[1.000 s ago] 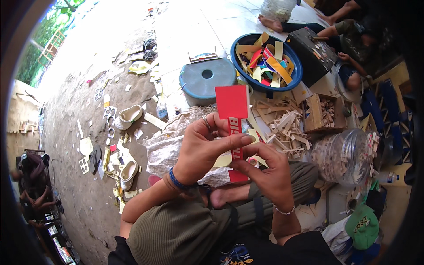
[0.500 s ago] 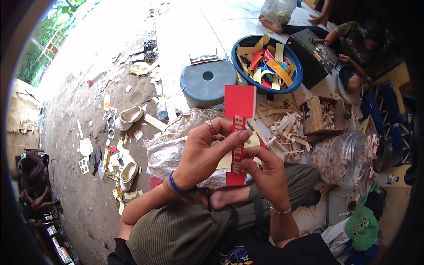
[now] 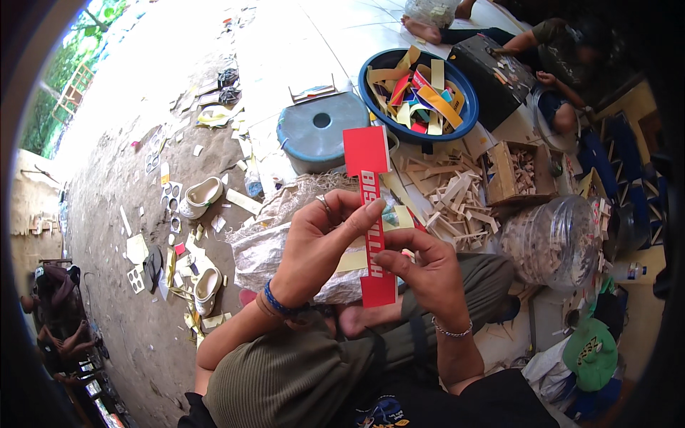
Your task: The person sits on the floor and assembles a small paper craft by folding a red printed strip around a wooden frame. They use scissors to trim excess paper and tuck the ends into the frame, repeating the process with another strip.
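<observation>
A red card piece (image 3: 367,153) with wide ends, a narrow middle and pale lettering stands nearly upright in front of me. My left hand (image 3: 314,246) grips its narrow middle from the left, thumb on the face and fingers mostly behind. Lower down, my right hand (image 3: 427,274) pinches the same piece at its right edge between thumb and curled forefinger. Both hands are closed, above my crossed legs. Behind them lies a whitish woven sack (image 3: 260,246), with pale yellow card strips (image 3: 353,260) on it, partly hidden by my hands.
Ahead stand a grey-blue round stool (image 3: 321,132) and a blue basin (image 3: 467,118) of coloured card strips. On my right are loose wood pieces (image 3: 460,207), a wooden box (image 3: 521,171) and a clear plastic jar (image 3: 549,242). Clogs (image 3: 202,197) and scraps litter the left ground. A co-worker (image 3: 571,64) sits far right.
The red card piece has shifted a little left and tilts slightly the other way, with both hands still on it. The whole view has moved slightly.
</observation>
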The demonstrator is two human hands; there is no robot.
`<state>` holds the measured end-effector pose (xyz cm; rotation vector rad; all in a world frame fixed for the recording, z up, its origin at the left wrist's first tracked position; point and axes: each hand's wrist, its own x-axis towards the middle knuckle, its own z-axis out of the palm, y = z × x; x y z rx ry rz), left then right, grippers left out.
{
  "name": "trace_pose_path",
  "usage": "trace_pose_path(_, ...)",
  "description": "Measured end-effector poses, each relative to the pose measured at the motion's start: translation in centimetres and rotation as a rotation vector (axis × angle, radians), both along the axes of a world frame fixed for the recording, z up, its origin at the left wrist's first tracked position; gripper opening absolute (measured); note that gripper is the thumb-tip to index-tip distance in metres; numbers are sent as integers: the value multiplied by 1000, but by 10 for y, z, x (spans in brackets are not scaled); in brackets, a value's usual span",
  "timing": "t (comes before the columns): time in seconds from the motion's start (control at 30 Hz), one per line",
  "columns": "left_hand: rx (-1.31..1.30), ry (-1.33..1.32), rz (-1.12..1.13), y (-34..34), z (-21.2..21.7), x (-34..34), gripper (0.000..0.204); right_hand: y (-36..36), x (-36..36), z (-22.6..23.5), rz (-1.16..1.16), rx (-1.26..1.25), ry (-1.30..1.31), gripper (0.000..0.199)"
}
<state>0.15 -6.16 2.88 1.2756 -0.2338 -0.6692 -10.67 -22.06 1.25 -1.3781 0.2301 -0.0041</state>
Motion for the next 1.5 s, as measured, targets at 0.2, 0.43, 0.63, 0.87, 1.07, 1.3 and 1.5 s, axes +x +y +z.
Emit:
trace_pose_path(0.2,-25,-11,64,1,1,1,23,-2,-4,4,47,-195,-164,35)
trace_pose_path(0.43,-60,-32,75,2,2,0,21,1,-4,3,27,-554,-269,33)
trace_pose_path(0.63,-36,-22,131,4,-1,-1,21,3,-2,-1,-47,-750,-429,32)
trace_pose_path(0.87,-69,140,85,5,-4,2,21,1,-1,-10,-58,-824,-536,32)
trace_pose_path(1.07,-89,284,88,2,-4,1,16,-2,-2,-11,-40,-828,-551,28)
trace_pose_path(1.3,-103,376,109,4,-4,0,15,0,0,-16,-61,-817,-552,27)
trace_pose_path(1.5,-146,263,15,3,-2,-1,21,-9,-7,-21,-14,-690,-531,26)
